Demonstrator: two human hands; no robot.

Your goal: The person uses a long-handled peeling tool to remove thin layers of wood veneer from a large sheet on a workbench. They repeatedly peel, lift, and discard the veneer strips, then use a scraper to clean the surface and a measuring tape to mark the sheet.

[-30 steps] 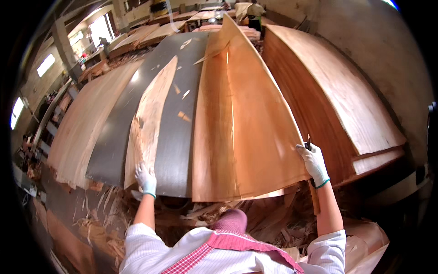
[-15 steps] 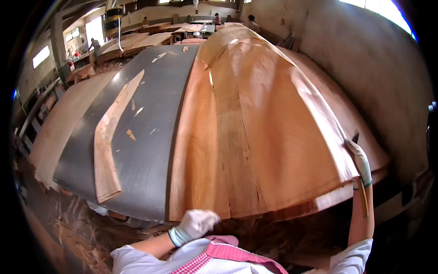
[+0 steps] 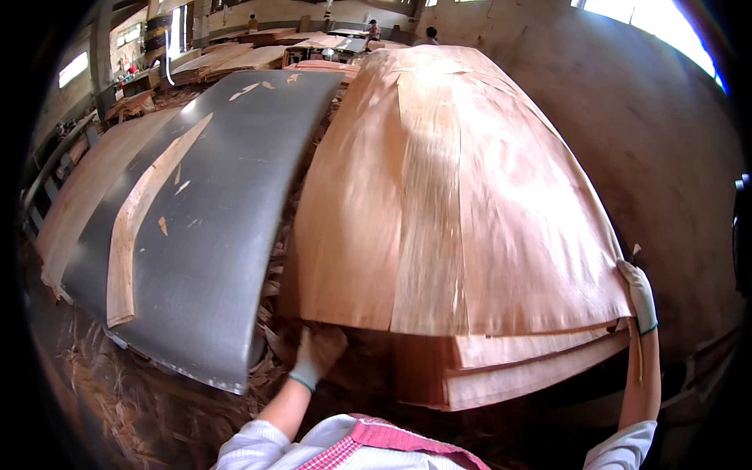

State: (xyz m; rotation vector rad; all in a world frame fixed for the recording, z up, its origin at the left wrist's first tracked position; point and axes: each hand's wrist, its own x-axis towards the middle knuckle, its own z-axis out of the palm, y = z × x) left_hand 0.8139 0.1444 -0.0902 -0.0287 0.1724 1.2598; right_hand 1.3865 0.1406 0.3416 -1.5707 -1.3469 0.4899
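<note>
A broad tan wood veneer sheet (image 3: 533, 227), with a paler streaky strip (image 3: 429, 211) along its middle, spreads over the stack before me. My right hand (image 3: 641, 294), in a white glove, is closed on the sheet's near right edge. A slim tool (image 3: 640, 360) with a dark tip and a wooden shaft also runs through that hand; its exact kind is unclear. My left hand (image 3: 319, 351), gloved too, is just below the sheet's near left corner. Its thumb stands apart from the fingers, which are slightly blurred, and nothing shows in them.
Left of the sheet lies a dark grey panel (image 3: 211, 235) bearing a long curved veneer offcut (image 3: 129, 235) and small scraps. More veneer layers (image 3: 533, 368) show under the sheet's near edge. Scraps litter the floor (image 3: 141, 407). A wall (image 3: 666, 157) rises at right; other people work far back.
The veneer sheet has shifted right and flattened, parting from the grey panel and baring a scrap-filled gap. My left hand has opened from a fist. My right hand keeps its grip, slightly lower.
</note>
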